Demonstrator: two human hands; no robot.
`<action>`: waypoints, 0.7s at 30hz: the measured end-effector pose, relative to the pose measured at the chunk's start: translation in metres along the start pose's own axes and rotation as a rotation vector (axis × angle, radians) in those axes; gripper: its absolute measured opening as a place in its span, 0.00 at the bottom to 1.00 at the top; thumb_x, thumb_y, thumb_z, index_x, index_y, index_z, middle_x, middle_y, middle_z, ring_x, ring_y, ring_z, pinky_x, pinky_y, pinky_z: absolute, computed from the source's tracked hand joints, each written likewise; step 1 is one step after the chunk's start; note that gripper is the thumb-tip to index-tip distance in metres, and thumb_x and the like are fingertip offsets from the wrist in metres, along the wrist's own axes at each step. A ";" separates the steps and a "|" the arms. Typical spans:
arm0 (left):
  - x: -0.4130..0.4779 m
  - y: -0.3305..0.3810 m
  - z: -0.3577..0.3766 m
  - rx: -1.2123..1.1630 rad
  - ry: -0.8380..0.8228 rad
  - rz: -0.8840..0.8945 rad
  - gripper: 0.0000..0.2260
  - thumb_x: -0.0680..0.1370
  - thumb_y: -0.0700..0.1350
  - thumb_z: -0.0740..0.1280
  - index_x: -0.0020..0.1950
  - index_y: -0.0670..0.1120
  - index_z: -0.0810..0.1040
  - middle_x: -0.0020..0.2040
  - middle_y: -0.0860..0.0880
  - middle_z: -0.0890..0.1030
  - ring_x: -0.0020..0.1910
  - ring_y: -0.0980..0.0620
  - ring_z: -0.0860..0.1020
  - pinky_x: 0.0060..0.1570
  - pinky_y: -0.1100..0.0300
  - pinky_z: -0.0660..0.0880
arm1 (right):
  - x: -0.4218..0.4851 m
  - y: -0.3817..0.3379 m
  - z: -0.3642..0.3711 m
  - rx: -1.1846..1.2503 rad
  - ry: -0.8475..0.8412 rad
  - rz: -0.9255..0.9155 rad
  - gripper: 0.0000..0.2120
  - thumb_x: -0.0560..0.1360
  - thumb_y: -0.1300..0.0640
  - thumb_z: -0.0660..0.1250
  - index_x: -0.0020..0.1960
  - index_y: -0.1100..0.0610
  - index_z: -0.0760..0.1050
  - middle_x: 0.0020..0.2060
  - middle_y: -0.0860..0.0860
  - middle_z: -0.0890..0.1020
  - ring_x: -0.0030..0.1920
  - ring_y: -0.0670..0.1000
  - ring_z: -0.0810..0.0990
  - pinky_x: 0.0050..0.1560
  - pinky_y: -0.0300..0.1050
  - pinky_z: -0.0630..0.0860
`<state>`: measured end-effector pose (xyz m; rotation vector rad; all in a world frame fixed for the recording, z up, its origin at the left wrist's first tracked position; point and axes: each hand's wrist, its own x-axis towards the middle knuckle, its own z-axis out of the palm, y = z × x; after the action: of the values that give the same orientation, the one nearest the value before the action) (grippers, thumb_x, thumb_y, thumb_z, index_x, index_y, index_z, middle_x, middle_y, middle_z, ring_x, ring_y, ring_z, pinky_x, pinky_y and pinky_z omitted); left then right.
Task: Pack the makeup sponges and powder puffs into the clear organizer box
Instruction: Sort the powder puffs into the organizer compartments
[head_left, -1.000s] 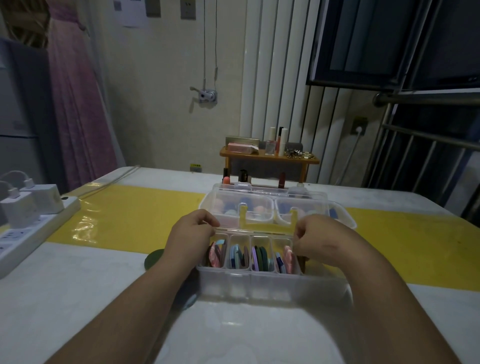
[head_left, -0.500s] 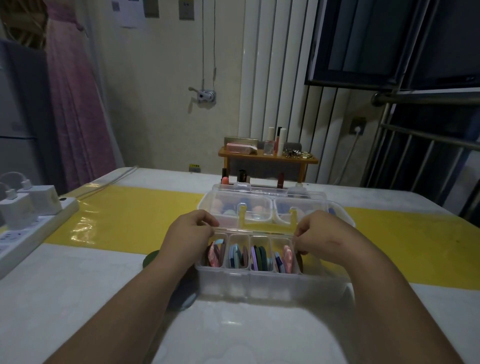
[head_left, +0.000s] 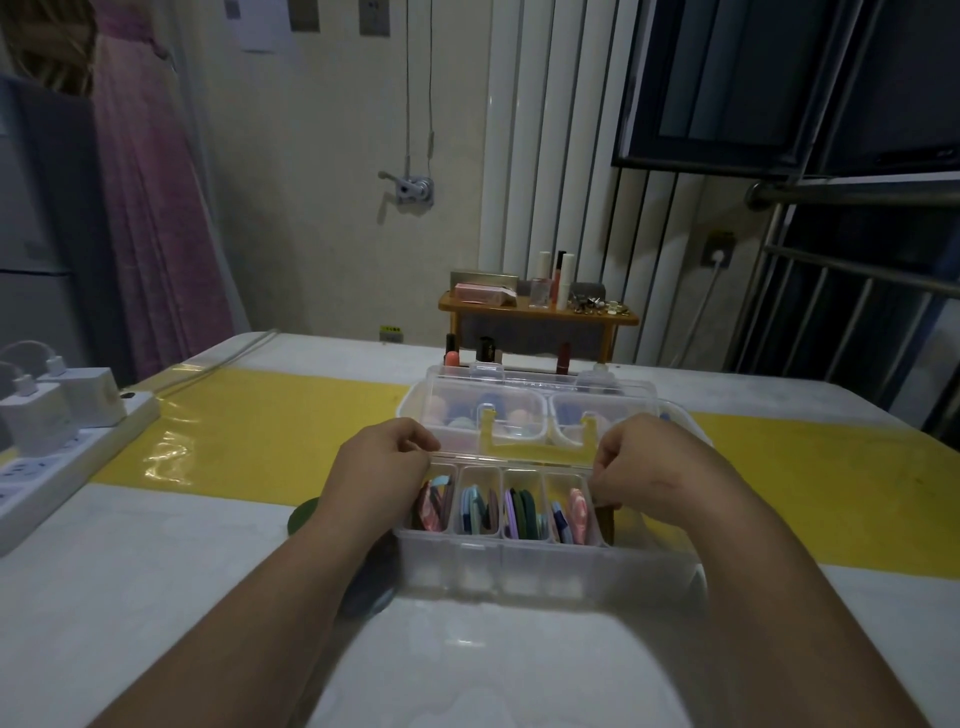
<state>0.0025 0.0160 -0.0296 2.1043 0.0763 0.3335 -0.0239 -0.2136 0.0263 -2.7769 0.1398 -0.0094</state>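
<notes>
Barely anything has shifted: my left hand (head_left: 384, 462) and right hand (head_left: 647, 467) still keep a pinching grip on the ends of the clear four-slot tray (head_left: 501, 522) of flat coloured powder puffs (head_left: 523, 506), seated in the clear plastic organizer box (head_left: 545, 577). Packing looks nearly done, though a dark green round pad (head_left: 304, 519) lies outside it.

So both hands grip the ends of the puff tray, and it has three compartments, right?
No. The head view shows four compartments in the puff tray, all holding powder puffs on edge. The left hand and right hand do grip its ends.
</notes>
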 end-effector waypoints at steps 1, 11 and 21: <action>0.000 0.000 0.000 0.005 0.001 0.001 0.10 0.75 0.39 0.65 0.44 0.52 0.82 0.42 0.51 0.82 0.43 0.50 0.79 0.45 0.54 0.78 | 0.000 0.000 -0.001 -0.014 0.017 0.003 0.02 0.68 0.57 0.71 0.37 0.52 0.81 0.35 0.49 0.84 0.40 0.50 0.82 0.46 0.50 0.83; 0.002 -0.001 -0.003 0.037 0.041 0.021 0.10 0.74 0.40 0.65 0.44 0.53 0.82 0.46 0.52 0.82 0.43 0.52 0.79 0.43 0.57 0.77 | -0.002 -0.001 -0.001 0.063 -0.004 0.009 0.06 0.70 0.59 0.68 0.37 0.52 0.82 0.37 0.50 0.84 0.42 0.51 0.82 0.47 0.50 0.82; 0.010 -0.008 -0.025 0.111 0.172 0.019 0.10 0.75 0.31 0.63 0.50 0.43 0.79 0.48 0.49 0.79 0.45 0.50 0.75 0.34 0.64 0.66 | -0.004 -0.007 0.008 0.169 0.089 -0.113 0.07 0.75 0.58 0.65 0.40 0.51 0.79 0.38 0.50 0.82 0.41 0.50 0.80 0.43 0.46 0.80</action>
<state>0.0066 0.0427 -0.0223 2.1830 0.1798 0.5321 -0.0267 -0.2041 0.0214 -2.6125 0.0034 -0.1657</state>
